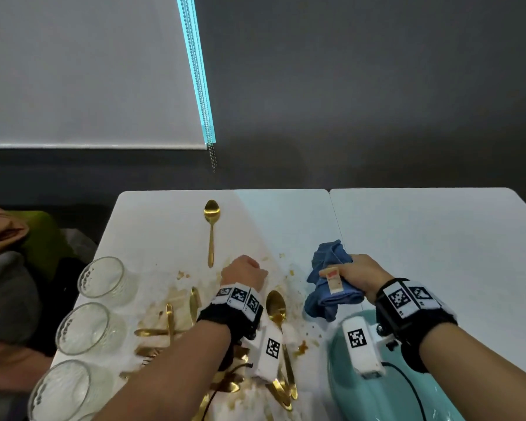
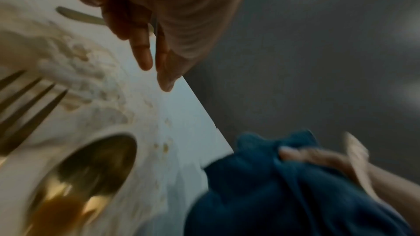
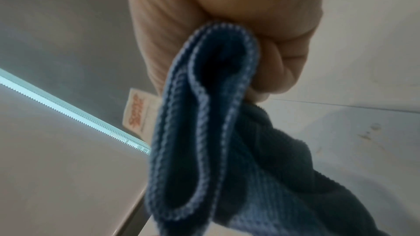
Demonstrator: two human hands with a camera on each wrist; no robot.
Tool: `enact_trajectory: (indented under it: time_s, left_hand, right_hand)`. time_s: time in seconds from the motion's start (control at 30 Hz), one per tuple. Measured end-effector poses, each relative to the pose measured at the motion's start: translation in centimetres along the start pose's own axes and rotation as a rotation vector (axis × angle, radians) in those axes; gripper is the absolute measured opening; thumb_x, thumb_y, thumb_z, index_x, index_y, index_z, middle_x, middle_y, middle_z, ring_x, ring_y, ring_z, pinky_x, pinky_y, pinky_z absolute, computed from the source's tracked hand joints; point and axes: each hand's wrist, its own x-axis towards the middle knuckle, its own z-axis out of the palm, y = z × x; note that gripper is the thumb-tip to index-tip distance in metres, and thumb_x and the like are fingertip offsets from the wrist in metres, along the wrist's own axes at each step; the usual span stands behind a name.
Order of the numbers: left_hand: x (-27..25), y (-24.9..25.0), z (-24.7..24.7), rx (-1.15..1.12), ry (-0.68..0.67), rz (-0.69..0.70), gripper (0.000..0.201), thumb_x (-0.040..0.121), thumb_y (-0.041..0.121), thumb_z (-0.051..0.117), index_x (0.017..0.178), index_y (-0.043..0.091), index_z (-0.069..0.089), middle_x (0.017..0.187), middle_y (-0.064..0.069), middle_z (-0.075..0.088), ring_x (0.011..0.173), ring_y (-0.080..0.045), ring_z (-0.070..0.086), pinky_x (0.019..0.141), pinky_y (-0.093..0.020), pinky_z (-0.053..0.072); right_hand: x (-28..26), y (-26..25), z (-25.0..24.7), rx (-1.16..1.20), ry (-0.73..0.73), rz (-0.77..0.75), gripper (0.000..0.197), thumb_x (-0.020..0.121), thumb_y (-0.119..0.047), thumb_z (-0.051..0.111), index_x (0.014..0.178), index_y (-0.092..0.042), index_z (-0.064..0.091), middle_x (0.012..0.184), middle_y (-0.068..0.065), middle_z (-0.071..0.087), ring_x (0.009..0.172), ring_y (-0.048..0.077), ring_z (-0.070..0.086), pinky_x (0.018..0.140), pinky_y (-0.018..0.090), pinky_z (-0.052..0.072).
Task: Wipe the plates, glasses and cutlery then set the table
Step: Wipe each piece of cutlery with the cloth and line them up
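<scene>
My left hand (image 1: 246, 270) hovers over the stained white table (image 1: 407, 238) with relaxed fingers (image 2: 145, 56) pointing down, holding nothing. Just behind it a clean gold spoon (image 1: 211, 229) lies alone. Beside its wrist is a dirty gold spoon (image 1: 275, 305), also close up in the left wrist view (image 2: 90, 168). More gold cutlery (image 1: 167, 329), including a fork (image 2: 29, 107), lies in brown spills. My right hand (image 1: 357, 273) grips a bunched blue cloth (image 1: 328, 287) (image 3: 204, 132) above the table. Three empty glasses (image 1: 104, 281) stand along the left edge. A teal plate (image 1: 346, 396) sits under my right wrist.
Brown sauce smears and crumbs (image 1: 176, 299) cover the near left part of the table. The table's right half is bare white. A dark wall and a grey roller blind (image 1: 88, 71) stand behind. Bags and fabric (image 1: 9, 253) lie left of the table.
</scene>
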Motion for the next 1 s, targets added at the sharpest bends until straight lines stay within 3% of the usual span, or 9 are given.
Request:
enact_trajectory:
  time_s: [0.07,0.17,0.27,0.33,0.43,0.7,0.77,0.9,1.0]
  left_hand:
    - [-2.5,-0.5,1.4,0.049,-0.054,0.020,0.007,0.083,0.022,0.063,0.084,0.015,0.063,0.090,-0.002,0.065,0.091,-0.022,0.061,0.071,-0.024,0.047]
    - [-5.0,-1.7,3.5,0.173,-0.098,0.025,0.025,0.086,0.029,0.053,0.066,0.016,0.050,0.076,-0.001,0.061,0.085,-0.023,0.063,0.084,-0.030,0.051]
    - [-6.8,-2.6,4.4,0.303,-0.205,0.044,0.023,0.087,0.032,0.056,0.080,0.011,0.059,0.095,-0.006,0.066,0.098,-0.024,0.064,0.096,-0.036,0.048]
    - [-7.6,-3.0,4.9,0.386,-0.252,0.094,0.024,0.088,0.033,0.058,0.084,0.009,0.062,0.102,-0.006,0.066,0.102,-0.023,0.063,0.085,-0.029,0.050]
    - [-8.5,-3.2,5.8,0.436,-0.250,0.143,0.028,0.090,0.029,0.056,0.068,0.012,0.054,0.109,-0.008,0.067,0.102,-0.023,0.063,0.074,-0.027,0.047]
    - [-9.7,-4.1,6.6,0.280,-0.253,0.016,0.030,0.095,0.018,0.047,0.117,0.005,0.062,0.117,-0.012,0.060,0.113,-0.029,0.058,0.088,-0.031,0.048]
    - [-9.5,-4.0,6.4,0.399,-0.279,0.059,0.029,0.092,0.024,0.052,0.110,0.005,0.063,0.112,-0.011,0.063,0.109,-0.026,0.061,0.081,-0.029,0.048]
    - [-8.9,-3.8,6.5,0.338,-0.249,0.062,0.033,0.089,0.034,0.058,0.066,0.011,0.051,0.072,-0.002,0.053,0.097,-0.024,0.065,0.067,-0.025,0.044]
    - [-9.0,-3.1,6.3,0.300,-0.225,0.084,0.025,0.091,0.030,0.053,0.083,0.008,0.062,0.089,-0.008,0.064,0.104,-0.027,0.063,0.074,-0.029,0.046]
  right_hand:
    - [-0.4,0.8,0.0,0.033,-0.013,0.011,0.009,0.074,-0.008,0.075,0.077,-0.005,0.066,0.079,0.012,0.067,0.067,0.023,0.062,0.062,0.026,0.048]
    - [-1.0,1.9,0.0,0.083,-0.017,0.022,0.013,0.075,-0.010,0.075,0.083,-0.003,0.068,0.083,0.015,0.069,0.072,0.027,0.064,0.067,0.031,0.050]
    - [-2.0,2.9,0.0,0.179,-0.043,0.036,0.009,0.079,-0.009,0.071,0.083,-0.002,0.066,0.079,0.015,0.068,0.067,0.027,0.063,0.061,0.029,0.050]
    - [-2.6,3.6,0.0,0.235,-0.061,0.041,0.009,0.081,-0.008,0.069,0.083,0.000,0.065,0.077,0.016,0.067,0.064,0.026,0.062,0.058,0.028,0.049]
    - [-3.1,4.8,0.1,0.302,-0.079,0.056,0.016,0.083,-0.010,0.067,0.092,0.003,0.065,0.082,0.020,0.067,0.068,0.029,0.063,0.064,0.033,0.050]
    - [-4.0,6.9,0.1,0.295,-0.020,0.044,0.010,0.081,-0.001,0.066,0.090,0.002,0.063,0.078,0.019,0.066,0.066,0.028,0.062,0.060,0.030,0.050]
    - [-4.0,6.8,0.3,0.281,0.000,0.015,0.009,0.082,0.000,0.064,0.090,-0.001,0.062,0.083,0.020,0.066,0.069,0.029,0.062,0.064,0.032,0.051]
    - [-4.4,5.9,-0.4,0.327,0.049,-0.069,0.009,0.084,-0.002,0.062,0.092,-0.008,0.062,0.087,0.017,0.066,0.073,0.029,0.063,0.068,0.035,0.051]
    - [-5.2,4.5,-1.8,0.371,0.028,-0.135,0.012,0.084,0.000,0.060,0.093,-0.009,0.063,0.085,0.015,0.067,0.071,0.028,0.063,0.064,0.032,0.052]
